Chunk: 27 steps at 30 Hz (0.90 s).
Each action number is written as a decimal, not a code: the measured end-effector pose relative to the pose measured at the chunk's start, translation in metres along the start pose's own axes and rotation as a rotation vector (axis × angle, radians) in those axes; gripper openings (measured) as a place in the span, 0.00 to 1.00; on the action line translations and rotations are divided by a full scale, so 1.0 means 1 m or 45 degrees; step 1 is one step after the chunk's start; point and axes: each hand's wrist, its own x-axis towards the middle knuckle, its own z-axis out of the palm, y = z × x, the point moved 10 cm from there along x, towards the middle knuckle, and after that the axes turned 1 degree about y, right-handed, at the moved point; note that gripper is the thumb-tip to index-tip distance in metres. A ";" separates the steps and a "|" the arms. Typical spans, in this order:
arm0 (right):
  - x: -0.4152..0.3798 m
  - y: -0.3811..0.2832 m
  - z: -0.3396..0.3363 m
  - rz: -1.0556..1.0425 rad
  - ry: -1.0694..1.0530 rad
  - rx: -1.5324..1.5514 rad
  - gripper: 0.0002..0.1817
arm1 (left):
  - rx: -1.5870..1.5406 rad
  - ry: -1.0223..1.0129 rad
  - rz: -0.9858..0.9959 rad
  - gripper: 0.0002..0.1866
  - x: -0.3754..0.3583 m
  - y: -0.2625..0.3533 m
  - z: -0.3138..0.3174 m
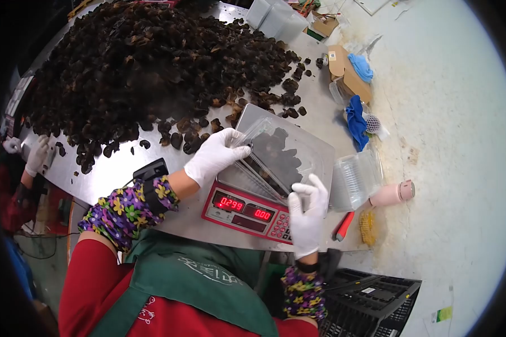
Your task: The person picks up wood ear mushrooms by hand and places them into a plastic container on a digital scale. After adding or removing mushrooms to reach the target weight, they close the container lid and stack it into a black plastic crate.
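Observation:
A clear plastic box (269, 175) with a ribbed side, holding dark pieces of what looks like black fungus (272, 154), rests on the metal pan of a red digital scale (242, 218). Its red display reads 0.299 and 0.00. My left hand (218, 153), in a white glove, pinches the box's near left corner. At the near right corner, my gloved right hand (307, 216) has its thumb and fingertips closed on the edge.
A large heap of dark fungus (146, 67) covers the far left of the metal table. Nested clear boxes (354, 180), a pink bottle (392, 192), a red-handled tool (344, 226) and a blue cloth (356, 123) lie right. Another person's gloved hand (37, 154) is at far left.

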 end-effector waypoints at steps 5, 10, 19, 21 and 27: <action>-0.018 0.013 0.004 0.001 0.124 0.003 0.17 | -0.420 -0.327 -0.481 0.16 -0.006 -0.014 -0.006; -0.019 0.029 0.008 0.387 0.164 0.395 0.32 | -0.056 -0.206 -0.324 0.15 -0.016 -0.002 -0.003; -0.002 0.066 0.005 0.414 0.046 0.525 0.30 | -0.177 -0.273 0.104 0.28 -0.030 0.012 0.009; 0.003 0.042 -0.006 0.142 0.126 0.270 0.31 | -0.050 -0.242 0.211 0.30 -0.029 0.015 0.009; 0.007 0.000 0.006 -0.188 -0.073 -0.163 0.31 | 0.442 0.096 0.036 0.28 -0.032 0.033 0.009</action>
